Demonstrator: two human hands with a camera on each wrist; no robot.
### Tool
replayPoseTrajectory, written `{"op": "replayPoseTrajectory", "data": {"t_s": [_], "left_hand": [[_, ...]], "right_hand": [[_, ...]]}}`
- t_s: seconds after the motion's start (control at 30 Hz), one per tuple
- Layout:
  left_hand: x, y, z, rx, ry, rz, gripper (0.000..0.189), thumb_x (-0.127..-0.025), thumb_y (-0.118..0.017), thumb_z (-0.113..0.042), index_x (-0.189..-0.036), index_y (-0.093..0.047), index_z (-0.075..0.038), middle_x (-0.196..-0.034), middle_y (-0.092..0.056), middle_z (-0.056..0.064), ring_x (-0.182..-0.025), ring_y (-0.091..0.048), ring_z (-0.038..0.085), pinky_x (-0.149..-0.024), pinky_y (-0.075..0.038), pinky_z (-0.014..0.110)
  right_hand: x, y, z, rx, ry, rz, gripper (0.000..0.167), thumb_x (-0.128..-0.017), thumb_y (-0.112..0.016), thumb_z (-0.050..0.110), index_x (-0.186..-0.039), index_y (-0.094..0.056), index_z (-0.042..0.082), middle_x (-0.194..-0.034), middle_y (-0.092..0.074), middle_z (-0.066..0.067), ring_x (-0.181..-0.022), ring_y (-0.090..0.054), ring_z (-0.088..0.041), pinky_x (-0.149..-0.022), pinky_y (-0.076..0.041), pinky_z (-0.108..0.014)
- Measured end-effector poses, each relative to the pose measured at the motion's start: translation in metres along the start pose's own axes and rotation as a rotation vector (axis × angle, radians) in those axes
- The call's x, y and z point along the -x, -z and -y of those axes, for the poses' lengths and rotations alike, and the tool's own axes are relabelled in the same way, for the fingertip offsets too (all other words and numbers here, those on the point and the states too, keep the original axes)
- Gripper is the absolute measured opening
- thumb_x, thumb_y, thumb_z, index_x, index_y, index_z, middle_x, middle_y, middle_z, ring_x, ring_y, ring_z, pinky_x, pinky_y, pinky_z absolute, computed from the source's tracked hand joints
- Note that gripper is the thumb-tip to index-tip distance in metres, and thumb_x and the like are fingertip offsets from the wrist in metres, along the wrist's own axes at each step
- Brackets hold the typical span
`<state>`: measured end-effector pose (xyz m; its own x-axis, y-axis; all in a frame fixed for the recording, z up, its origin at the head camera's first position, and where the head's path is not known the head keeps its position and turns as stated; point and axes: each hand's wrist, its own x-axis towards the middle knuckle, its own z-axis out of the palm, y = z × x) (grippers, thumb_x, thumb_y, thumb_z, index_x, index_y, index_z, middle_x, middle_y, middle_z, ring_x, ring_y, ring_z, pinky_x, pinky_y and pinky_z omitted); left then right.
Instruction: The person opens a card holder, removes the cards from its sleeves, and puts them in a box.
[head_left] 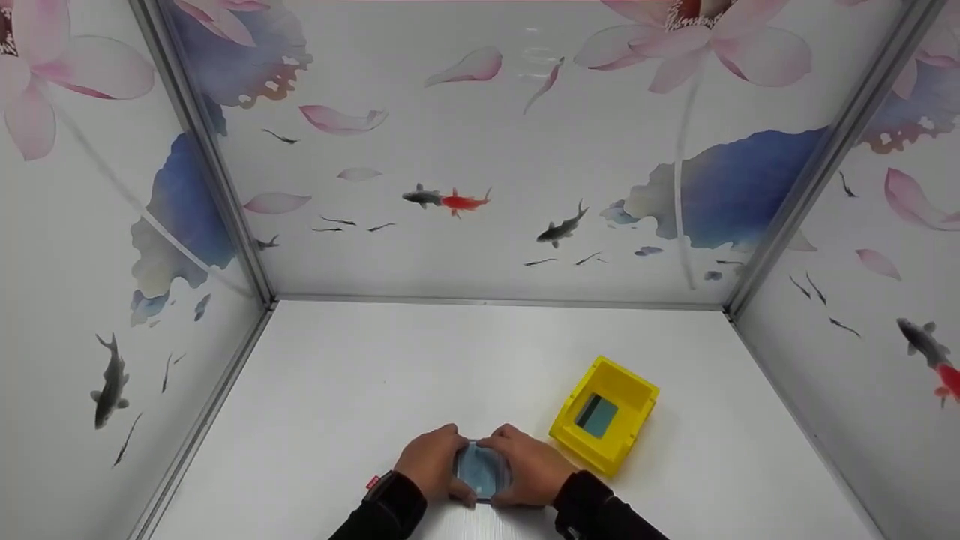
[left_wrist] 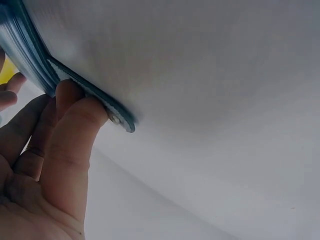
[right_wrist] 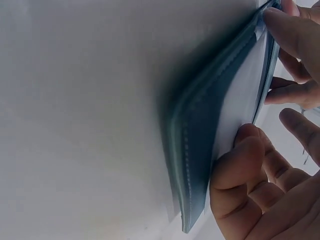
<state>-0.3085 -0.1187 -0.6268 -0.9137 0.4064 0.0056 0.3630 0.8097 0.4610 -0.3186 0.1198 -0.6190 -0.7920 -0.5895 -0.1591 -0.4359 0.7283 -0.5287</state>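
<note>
Both hands hold a teal card holder [head_left: 482, 471] just above the white table. In the left wrist view, the left hand [left_wrist: 60, 160] pinches it near a narrow flap with a metal snap [left_wrist: 115, 119]; stacked see-through sleeves [left_wrist: 27, 55] show edge-on beyond the fingers. Seen from the right wrist, the right hand [right_wrist: 265, 185] pinches the opened holder, with thumb and fingertips at the sleeves beside its stitched cover [right_wrist: 192, 145]. In the head view the left hand [head_left: 433, 459] is on the holder's left side and the right hand [head_left: 536, 465] on its right.
A yellow bin [head_left: 634, 385] stands to the right, just beyond the right hand. On its floor is a teal rectangle with a dark stripe [head_left: 598, 415], perhaps a card. Printed panels [head_left: 480, 247] with metal edging enclose the white table [head_left: 360, 375] at the back and sides.
</note>
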Motion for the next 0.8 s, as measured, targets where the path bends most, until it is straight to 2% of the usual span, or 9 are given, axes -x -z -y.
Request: {"op": "replayPoseTrajectory", "data": {"t_s": [0.3, 0.8], "left_hand": [[-0.0028, 0.0005, -0.0001, -0.001, 0.038, 0.039, 0.074, -0.060, -0.114, -0.043, -0.120, -0.083, -0.012, -0.096, -0.062, -0.008, -0.082, -0.055, 0.007, -0.081, -0.055, 0.033], [-0.0020, 0.0015, -0.0008, -0.042, 0.019, 0.033, 0.081, -0.057, -0.115, -0.046, -0.123, -0.083, -0.012, -0.098, -0.064, -0.008, -0.084, -0.058, 0.007, -0.085, -0.059, 0.036]], "right_hand": [[-0.0016, -0.0033, -0.0010, -0.014, -0.015, -0.004, 0.074, -0.084, -0.102, 0.043, -0.149, -0.068, 0.035, -0.134, -0.061, 0.010, -0.110, -0.061, -0.004, -0.111, -0.060, -0.037], [0.0051, 0.0012, -0.0051, -0.073, 0.055, -0.034, 0.077, -0.081, -0.103, 0.038, -0.148, -0.066, 0.029, -0.139, -0.064, 0.006, -0.116, -0.063, -0.009, -0.107, -0.059, -0.033]]}}
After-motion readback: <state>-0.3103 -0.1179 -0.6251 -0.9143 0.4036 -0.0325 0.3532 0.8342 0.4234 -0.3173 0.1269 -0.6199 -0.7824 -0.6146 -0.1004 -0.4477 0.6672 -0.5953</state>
